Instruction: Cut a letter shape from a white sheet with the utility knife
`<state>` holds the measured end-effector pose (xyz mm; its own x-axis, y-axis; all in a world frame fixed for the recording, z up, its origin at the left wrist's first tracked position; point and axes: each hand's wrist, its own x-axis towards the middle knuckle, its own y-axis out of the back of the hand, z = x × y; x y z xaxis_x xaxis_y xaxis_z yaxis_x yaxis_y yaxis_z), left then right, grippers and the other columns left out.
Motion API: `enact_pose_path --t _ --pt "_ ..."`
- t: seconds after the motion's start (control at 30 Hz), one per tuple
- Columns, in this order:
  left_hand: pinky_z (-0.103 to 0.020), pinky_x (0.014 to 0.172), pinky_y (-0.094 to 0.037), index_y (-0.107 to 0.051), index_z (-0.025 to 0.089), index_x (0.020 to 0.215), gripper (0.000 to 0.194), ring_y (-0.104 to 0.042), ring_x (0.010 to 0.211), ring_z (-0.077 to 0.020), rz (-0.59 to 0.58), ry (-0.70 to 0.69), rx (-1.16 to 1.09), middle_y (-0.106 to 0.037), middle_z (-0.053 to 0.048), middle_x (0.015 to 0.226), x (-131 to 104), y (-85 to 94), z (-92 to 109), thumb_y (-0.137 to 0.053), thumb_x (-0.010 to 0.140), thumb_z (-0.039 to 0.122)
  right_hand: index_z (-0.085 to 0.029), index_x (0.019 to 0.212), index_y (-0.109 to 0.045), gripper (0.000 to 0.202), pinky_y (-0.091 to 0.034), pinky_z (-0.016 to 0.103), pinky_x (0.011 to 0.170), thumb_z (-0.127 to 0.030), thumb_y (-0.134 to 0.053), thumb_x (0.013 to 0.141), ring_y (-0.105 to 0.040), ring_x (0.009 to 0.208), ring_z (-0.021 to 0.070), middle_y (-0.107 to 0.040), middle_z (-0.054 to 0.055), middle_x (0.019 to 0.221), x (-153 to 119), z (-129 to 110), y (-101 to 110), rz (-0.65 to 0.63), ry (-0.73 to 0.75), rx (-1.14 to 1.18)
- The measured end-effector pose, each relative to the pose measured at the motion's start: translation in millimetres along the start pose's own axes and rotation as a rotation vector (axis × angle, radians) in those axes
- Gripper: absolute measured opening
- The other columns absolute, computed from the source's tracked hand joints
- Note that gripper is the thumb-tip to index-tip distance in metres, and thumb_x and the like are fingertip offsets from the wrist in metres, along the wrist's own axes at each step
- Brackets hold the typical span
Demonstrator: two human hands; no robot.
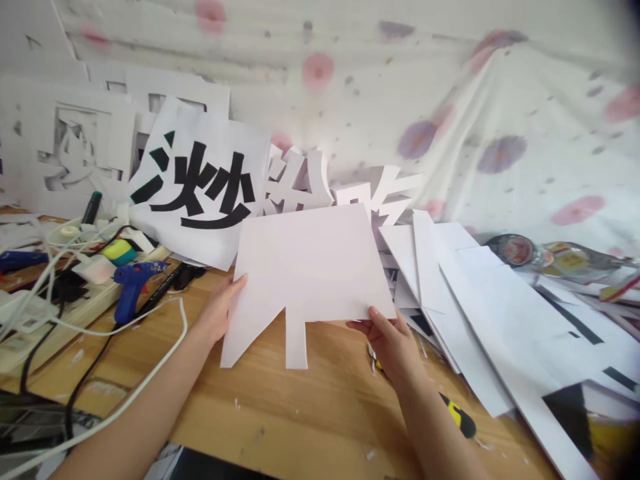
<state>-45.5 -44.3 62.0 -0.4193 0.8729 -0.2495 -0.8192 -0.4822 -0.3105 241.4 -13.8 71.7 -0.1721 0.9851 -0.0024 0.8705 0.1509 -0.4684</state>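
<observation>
A white cut foam board piece (307,267) sits in the middle of the frame, held up above the wooden table (310,413) with its flat face toward the camera and two leg-like tabs hanging from its lower edge. The left hand (220,310) grips its left edge, thumb on the front and the other fingers hidden behind the board. The right hand (393,340) pinches the lower right corner, thumb on the front face and fingers curled under and behind. Just below the right wrist a yellow-and-black utility knife (457,415) lies on the table, partly covered by the forearm. Behind the board, in the upper left of the frame, a white sheet with large black printed characters (200,183) leans upright, and white cut-out characters (345,187) stand beside it. To the right, a pile of white boards (480,307) spreads toward the lower right corner, with a roll of tape (515,250) beyond it. At the left edge lie a blue glue gun (131,283), a white power strip (55,320) and a white cable (150,373) looping across the table. A flower-patterned cloth (450,100) fills the top of the frame.
</observation>
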Motion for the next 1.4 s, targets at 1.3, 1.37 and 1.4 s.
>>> enact_pose_path --t 1.3,1.37,1.4 --pt "-0.008 0.037 -0.040 -0.056 0.016 0.090 0.019 -0.045 0.040 -0.0022 -0.089 0.478 -0.567 -0.048 0.002 0.059 -55.3 -64.6 1.9 -0.061 0.080 0.032 -0.023 0.087 -0.054 0.043 -0.043 0.031 0.073 -0.035 -0.073 0.051 -0.055 0.087 0.0218 -0.058 0.003 0.094 -12.7 -35.5 98.3 -0.234 -0.028 -1.643" --pt "-0.009 0.036 -0.039 -0.055 0.016 0.091 0.025 -0.043 0.039 -0.0017 -0.114 0.496 -0.559 -0.046 0.003 0.058 -57.3 -64.9 0.1 -0.061 0.079 0.037 -0.022 0.081 -0.053 0.038 -0.043 0.029 0.068 -0.033 -0.073 0.050 -0.056 0.081 0.0203 -0.059 0.002 0.088 -17.6 -29.8 106.0 -0.253 -0.072 -1.670" --pt "-0.009 0.036 -0.040 -0.054 0.015 0.091 0.028 -0.042 0.039 -0.0016 -0.129 0.511 -0.566 -0.045 0.003 0.058 -58.4 -65.4 -1.0 -0.060 0.079 0.041 -0.022 0.078 -0.052 0.034 -0.042 0.028 0.065 -0.034 -0.072 0.052 -0.056 0.076 0.0194 -0.060 0.001 0.084 -19.2 -27.6 107.6 -0.266 -0.089 -1.666"
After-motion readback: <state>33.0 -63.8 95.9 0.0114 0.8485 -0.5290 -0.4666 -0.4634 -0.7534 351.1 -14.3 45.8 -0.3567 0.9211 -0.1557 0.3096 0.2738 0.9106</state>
